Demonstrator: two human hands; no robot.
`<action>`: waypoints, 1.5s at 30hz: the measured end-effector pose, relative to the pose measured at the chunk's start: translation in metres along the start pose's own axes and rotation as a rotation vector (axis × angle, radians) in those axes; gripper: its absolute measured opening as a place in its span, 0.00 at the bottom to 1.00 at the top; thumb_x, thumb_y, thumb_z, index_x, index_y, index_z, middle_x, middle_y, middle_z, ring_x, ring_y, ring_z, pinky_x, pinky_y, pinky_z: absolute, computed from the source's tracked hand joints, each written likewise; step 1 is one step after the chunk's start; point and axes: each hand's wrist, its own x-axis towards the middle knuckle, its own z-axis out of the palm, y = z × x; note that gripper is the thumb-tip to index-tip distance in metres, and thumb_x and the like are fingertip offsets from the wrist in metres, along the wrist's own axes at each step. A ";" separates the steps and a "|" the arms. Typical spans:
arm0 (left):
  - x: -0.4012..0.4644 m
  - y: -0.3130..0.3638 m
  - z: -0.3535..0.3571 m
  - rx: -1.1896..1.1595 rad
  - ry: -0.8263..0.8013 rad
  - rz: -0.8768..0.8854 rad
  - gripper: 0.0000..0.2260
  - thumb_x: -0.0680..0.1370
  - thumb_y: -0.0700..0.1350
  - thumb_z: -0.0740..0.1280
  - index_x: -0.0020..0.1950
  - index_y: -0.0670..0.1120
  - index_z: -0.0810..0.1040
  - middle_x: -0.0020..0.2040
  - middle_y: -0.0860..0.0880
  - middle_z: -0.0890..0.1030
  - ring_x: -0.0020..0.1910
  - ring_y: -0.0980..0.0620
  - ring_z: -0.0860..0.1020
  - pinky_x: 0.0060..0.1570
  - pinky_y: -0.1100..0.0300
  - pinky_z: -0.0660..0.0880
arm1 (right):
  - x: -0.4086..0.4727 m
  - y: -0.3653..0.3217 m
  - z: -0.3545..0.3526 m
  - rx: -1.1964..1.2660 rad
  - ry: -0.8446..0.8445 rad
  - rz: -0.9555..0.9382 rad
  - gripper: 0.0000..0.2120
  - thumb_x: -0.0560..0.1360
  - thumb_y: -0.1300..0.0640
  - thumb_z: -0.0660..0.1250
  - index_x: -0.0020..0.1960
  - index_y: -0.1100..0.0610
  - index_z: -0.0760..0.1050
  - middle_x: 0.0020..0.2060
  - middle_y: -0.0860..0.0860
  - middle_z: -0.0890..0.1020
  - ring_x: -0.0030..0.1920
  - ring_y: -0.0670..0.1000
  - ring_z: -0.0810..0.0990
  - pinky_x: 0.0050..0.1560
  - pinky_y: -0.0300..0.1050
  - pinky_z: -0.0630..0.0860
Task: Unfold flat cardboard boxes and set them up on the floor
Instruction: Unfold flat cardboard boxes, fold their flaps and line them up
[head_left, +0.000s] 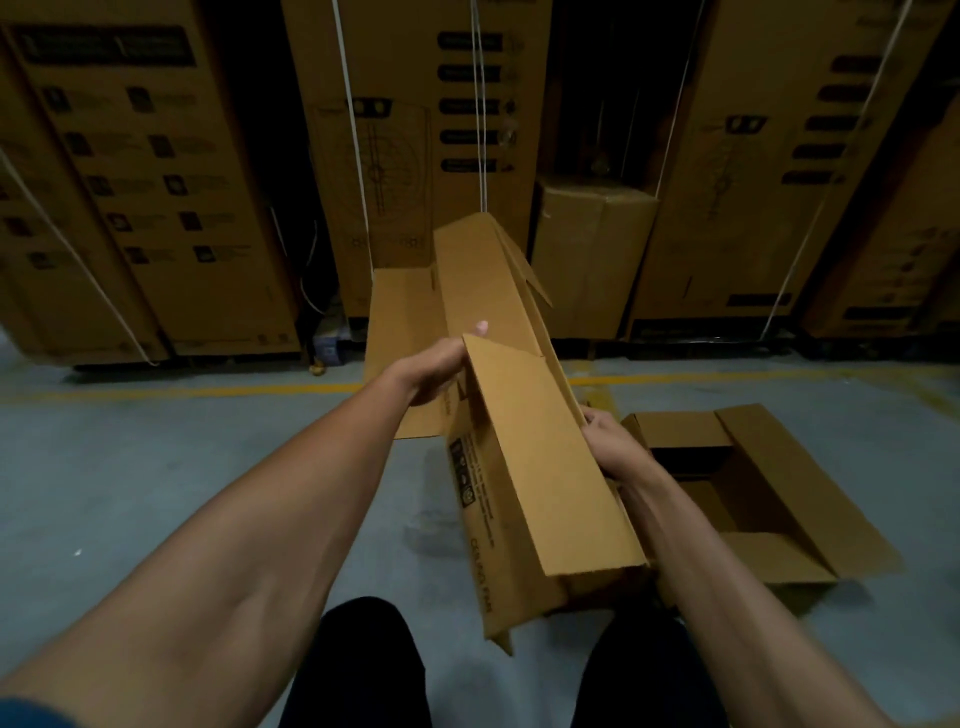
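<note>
Backdrop: tall printed cartons (156, 182) stand in a row along the far edge of the grey floor (182, 467), behind a yellow line (208, 388).
Set-up box (753, 493): on the floor to the right, flaps spread, apart from the work.
Box in hand (524, 415): half-unfolded, held above the floor between both arms; long axis runs away from the person.
Left hand (436, 369): arm reaching forward, fingers curled round a panel's far top edge.
Right hand (608, 436): nearer the body, gripping the right side; fingers partly hidden.
Judgement: spreading the sides apart comes next.
</note>
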 end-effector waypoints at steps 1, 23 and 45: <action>0.000 -0.004 0.000 0.022 -0.020 0.018 0.29 0.76 0.75 0.61 0.57 0.54 0.85 0.69 0.42 0.79 0.75 0.41 0.70 0.79 0.35 0.54 | 0.003 0.000 0.001 0.009 -0.007 -0.003 0.04 0.82 0.60 0.70 0.54 0.53 0.80 0.41 0.51 0.86 0.33 0.43 0.85 0.31 0.35 0.77; -0.094 -0.011 0.044 -0.342 -0.035 -0.064 0.20 0.82 0.55 0.70 0.52 0.36 0.81 0.41 0.41 0.85 0.43 0.46 0.86 0.41 0.60 0.85 | 0.116 0.014 -0.061 0.342 0.104 0.244 0.32 0.66 0.42 0.84 0.62 0.59 0.84 0.58 0.59 0.87 0.59 0.61 0.86 0.62 0.64 0.82; -0.063 -0.019 0.111 -1.252 0.458 0.068 0.16 0.84 0.46 0.66 0.70 0.41 0.77 0.60 0.39 0.86 0.61 0.39 0.84 0.62 0.44 0.81 | -0.032 -0.065 -0.035 0.454 0.191 0.247 0.14 0.88 0.55 0.57 0.70 0.58 0.73 0.64 0.59 0.77 0.47 0.50 0.77 0.46 0.46 0.76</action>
